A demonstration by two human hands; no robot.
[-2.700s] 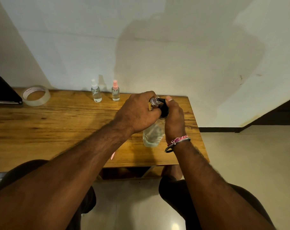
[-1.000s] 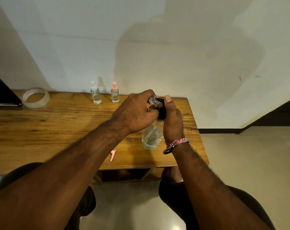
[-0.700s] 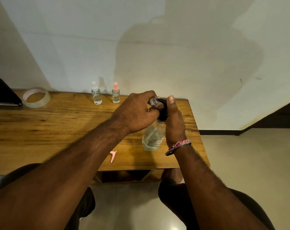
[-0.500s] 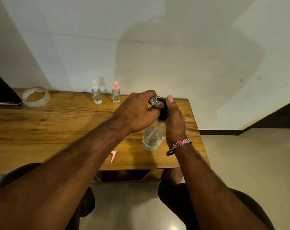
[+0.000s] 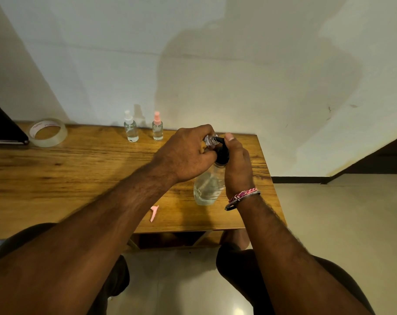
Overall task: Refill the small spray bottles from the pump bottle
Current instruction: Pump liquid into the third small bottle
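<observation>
The left hand (image 5: 183, 155) pinches an uncapped small bottle (image 5: 210, 140) at the nozzle of the pump bottle (image 5: 207, 187), which the right hand (image 5: 237, 164) grips on the surface (image 5: 79, 169); misalignment could spill liquid.

this looks like a plain room in a home, not a lab or a shop. i'm sitting at a small wooden table (image 5: 84, 169) pushed up against a bare painted wall (image 5: 215, 64) that shows patchy marks and stains. the floor (image 5: 329, 223) is pale glossy tile with a dark skirting strip (image 5: 299, 179) along the wall's foot. on the table sit a roll of clear tape (image 5: 48, 132) and, at the left edge, the corner of a dark flat thing (image 5: 2, 130), which i can't identify. my bare knees show under the table's near edge, so i'm in casual clothes.
</observation>
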